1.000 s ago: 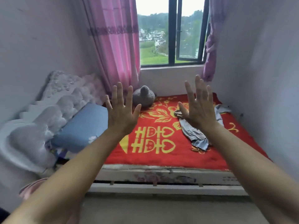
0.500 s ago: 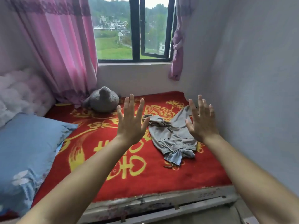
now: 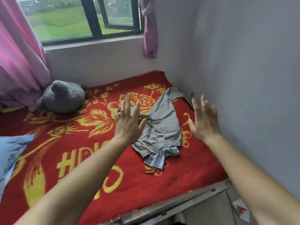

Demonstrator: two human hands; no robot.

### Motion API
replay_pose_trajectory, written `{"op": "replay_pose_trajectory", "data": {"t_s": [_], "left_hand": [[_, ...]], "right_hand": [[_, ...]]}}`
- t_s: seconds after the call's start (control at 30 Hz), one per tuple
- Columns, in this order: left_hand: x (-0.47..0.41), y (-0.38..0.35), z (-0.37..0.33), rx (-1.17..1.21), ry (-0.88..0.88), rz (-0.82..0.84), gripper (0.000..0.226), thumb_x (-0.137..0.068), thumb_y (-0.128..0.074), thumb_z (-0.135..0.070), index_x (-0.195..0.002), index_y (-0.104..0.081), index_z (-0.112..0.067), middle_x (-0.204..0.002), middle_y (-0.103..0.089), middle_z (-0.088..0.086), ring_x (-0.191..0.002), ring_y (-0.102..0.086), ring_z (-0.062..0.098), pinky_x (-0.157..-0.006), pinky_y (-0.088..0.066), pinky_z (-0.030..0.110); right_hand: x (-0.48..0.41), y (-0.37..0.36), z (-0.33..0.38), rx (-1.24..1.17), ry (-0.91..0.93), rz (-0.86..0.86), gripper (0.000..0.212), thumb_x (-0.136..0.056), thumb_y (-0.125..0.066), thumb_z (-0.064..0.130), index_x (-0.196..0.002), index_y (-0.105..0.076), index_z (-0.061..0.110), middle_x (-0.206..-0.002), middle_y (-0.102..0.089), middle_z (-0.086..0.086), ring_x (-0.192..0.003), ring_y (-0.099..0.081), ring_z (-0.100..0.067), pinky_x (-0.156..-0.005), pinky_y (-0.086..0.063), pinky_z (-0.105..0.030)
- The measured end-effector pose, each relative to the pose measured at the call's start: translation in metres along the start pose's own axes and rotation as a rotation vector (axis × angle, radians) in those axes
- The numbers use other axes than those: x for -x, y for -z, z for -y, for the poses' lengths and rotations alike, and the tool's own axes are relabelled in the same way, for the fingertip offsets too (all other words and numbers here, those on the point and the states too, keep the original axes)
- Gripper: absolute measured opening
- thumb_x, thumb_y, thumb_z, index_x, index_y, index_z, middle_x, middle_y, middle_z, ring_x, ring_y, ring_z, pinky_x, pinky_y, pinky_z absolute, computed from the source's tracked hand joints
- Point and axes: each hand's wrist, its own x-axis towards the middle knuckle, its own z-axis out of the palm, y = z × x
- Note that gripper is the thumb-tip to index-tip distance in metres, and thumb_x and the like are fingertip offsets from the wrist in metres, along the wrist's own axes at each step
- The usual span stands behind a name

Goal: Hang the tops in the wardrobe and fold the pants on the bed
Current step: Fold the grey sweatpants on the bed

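A crumpled pair of grey pants (image 3: 162, 127) lies on the red and yellow bedspread (image 3: 81, 143), near the right wall. My left hand (image 3: 128, 120) hovers over the pants' left edge with fingers spread, holding nothing. My right hand (image 3: 203, 120) is held up to the right of the pants, close to the wall, fingers apart and empty. No wardrobe or tops are in view.
A grey plush toy (image 3: 63, 96) sits at the back left under the window (image 3: 90, 18). A blue pillow (image 3: 11, 153) lies at the left edge. Pink curtains (image 3: 17, 51) hang on the left, a tied purple one (image 3: 150, 30) on the right. The bed frame edge (image 3: 186, 202) runs below.
The view has moved closer to the bed and swung right and down. Both hands have come nearer the pants, still spread and empty.
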Motion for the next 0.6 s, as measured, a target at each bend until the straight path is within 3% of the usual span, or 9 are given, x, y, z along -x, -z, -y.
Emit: {"op": "replay_pose_trajectory", "data": {"t_s": [0.13,0.37,0.5,0.6], "left_hand": [[-0.037,-0.047,-0.015,-0.03,0.057,0.108,0.079,-0.09,-0.02,-0.067,-0.156,-0.009,-0.025,-0.163,0.005,0.014,-0.15,0.003,0.034,-0.116,-0.009,0.064],[-0.069,-0.128,-0.021,-0.07,0.156,0.262,0.083,-0.093,-0.041,-0.061,-0.157,-0.008,-0.02,-0.163,0.01,0.015,-0.15,0.003,0.033,-0.116,-0.013,0.06],[-0.068,-0.197,-0.012,-0.042,0.15,0.44,0.072,-0.096,-0.038,-0.055,-0.154,-0.021,-0.017,-0.164,-0.006,0.009,-0.151,-0.005,0.027,-0.117,-0.021,0.054],[-0.061,-0.265,-0.003,-0.001,0.119,0.57,0.065,-0.096,-0.047,-0.047,-0.149,-0.033,-0.013,-0.162,-0.021,0.007,-0.149,-0.019,0.024,-0.111,-0.033,0.05]], "right_hand": [[-0.048,-0.045,-0.043,-0.046,-0.008,0.089,0.088,-0.087,-0.066,0.03,-0.156,-0.014,0.014,-0.16,-0.015,-0.027,-0.142,-0.029,-0.046,-0.114,-0.026,-0.06],[-0.084,-0.151,-0.068,-0.068,0.0,0.332,0.087,-0.087,-0.065,0.03,-0.157,-0.017,0.013,-0.161,-0.016,-0.025,-0.144,-0.029,-0.041,-0.114,-0.03,-0.054],[-0.074,-0.225,-0.072,-0.08,0.033,0.389,0.079,-0.088,-0.064,0.027,-0.155,-0.025,0.013,-0.158,-0.027,-0.024,-0.14,-0.036,-0.042,-0.108,-0.038,-0.053],[-0.055,-0.285,-0.083,-0.067,0.054,0.503,0.051,-0.092,-0.06,0.026,-0.142,-0.05,0.016,-0.151,-0.04,-0.021,-0.136,-0.041,-0.044,-0.101,-0.044,-0.053]]}}
